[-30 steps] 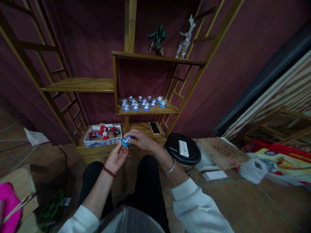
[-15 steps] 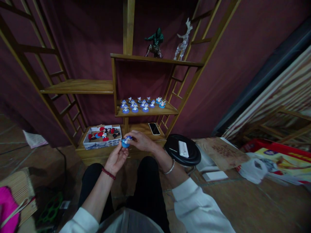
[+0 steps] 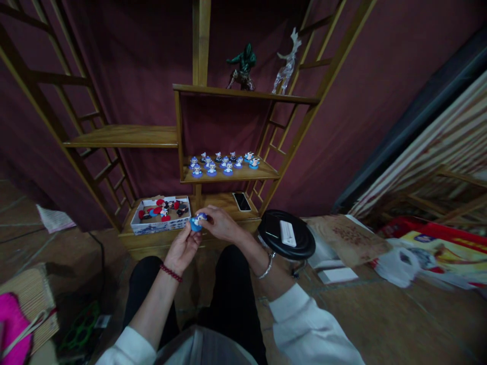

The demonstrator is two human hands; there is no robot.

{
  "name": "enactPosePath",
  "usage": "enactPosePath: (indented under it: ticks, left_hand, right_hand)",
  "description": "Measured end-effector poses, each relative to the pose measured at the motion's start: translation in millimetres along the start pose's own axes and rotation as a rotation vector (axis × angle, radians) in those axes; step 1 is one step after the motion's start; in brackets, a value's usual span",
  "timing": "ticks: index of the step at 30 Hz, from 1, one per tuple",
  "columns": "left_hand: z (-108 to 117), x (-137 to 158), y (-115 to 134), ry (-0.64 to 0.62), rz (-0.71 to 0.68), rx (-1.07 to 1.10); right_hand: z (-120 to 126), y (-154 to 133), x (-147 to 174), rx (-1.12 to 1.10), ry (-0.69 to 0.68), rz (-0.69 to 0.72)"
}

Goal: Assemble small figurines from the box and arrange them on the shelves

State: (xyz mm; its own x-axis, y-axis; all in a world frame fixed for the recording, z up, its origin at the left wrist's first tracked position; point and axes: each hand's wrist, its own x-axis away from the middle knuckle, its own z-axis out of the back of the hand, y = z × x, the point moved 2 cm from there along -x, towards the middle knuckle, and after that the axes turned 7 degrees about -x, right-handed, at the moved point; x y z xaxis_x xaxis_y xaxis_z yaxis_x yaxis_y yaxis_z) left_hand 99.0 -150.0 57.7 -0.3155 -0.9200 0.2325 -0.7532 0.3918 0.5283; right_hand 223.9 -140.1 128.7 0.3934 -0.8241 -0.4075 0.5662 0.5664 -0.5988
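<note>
Between my two hands, in front of the shelf unit, is a small blue and white figurine (image 3: pixel 197 223) on a round blue base. My left hand (image 3: pixel 184 249) grips its base from the lower left. From the right, my right hand (image 3: pixel 218 223) pinches the figurine's upper part. Just left of them a patterned cardboard box (image 3: pixel 160 226) holds several red, black and blue figurines (image 3: pixel 163 209). Several similar blue and purple figurines (image 3: pixel 212 169) stand in rows on the middle shelf (image 3: pixel 236 176), with two black, white and blue ones (image 3: pixel 253 163) at the right end.
A phone (image 3: pixel 241 202) lies on the lowest shelf. Above stand a green figure (image 3: pixel 244 67) and a clear deer statue (image 3: pixel 287 66). At right are a black round stool (image 3: pixel 270 230) bearing a white device (image 3: pixel 287 233), a white box (image 3: pixel 338 275) and a plastic bag (image 3: pixel 395 266).
Both hands keep hold of the figurine, almost unmoved. My right forearm has shifted very slightly, and the figurine is turned a little.
</note>
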Motion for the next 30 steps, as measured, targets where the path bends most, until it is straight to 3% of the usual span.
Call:
enactPosePath:
  ticks: [8,14,30]
  left_hand:
    - [3.0,-1.8,-2.1,-0.053,-0.024,-0.029]
    - [0.2,1.0,-2.5,-0.014,-0.006,-0.058]
    - [-3.7,2.7,-3.8,0.027,0.030,-0.047]
  right_hand:
    - [-1.8,-2.1,3.9,0.046,0.036,-0.069]
    - [-1.9,-3.0,6.0,0.029,0.037,-0.080]
    - [0.0,1.4,10.6,-0.010,-0.021,0.022]
